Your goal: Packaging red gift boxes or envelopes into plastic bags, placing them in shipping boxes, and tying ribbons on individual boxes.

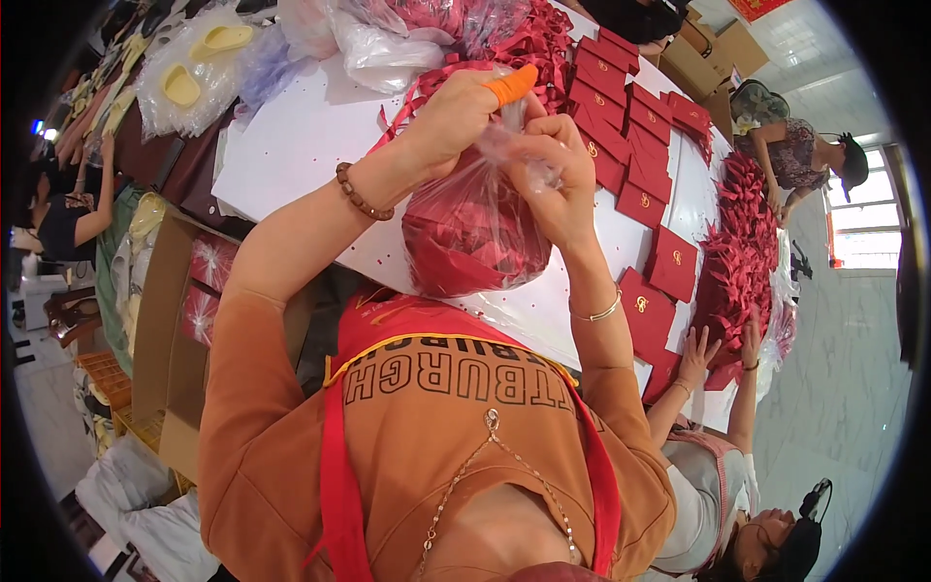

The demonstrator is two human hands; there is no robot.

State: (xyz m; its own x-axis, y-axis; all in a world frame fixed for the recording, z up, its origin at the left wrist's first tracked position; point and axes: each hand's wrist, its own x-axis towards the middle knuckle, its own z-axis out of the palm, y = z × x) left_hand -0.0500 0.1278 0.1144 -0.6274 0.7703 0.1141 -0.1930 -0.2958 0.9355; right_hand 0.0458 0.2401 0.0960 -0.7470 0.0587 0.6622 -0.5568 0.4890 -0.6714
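Note:
A clear plastic bag [475, 238] full of red folded pieces hangs at the near edge of the white table [301, 136]. Both hands grip its gathered neck. My left hand [456, 121], with an orange finger cover on one finger and a brown bead bracelet at the wrist, pinches the neck from the left. My right hand [555, 179] is closed on the twisted plastic from the right, its fingers bent inward. The fingertips of both hands nearly meet, so just how the neck is folded between them is partly hidden.
Red flat boxes [645, 194] lie in rows to the right, beside a heap of red ribbons [732, 272]. Plastic bags [378, 48] cover the far side. An open carton [165, 320] holding wrapped red packs stands at left. Co-workers' hands [693, 359] reach in from the right.

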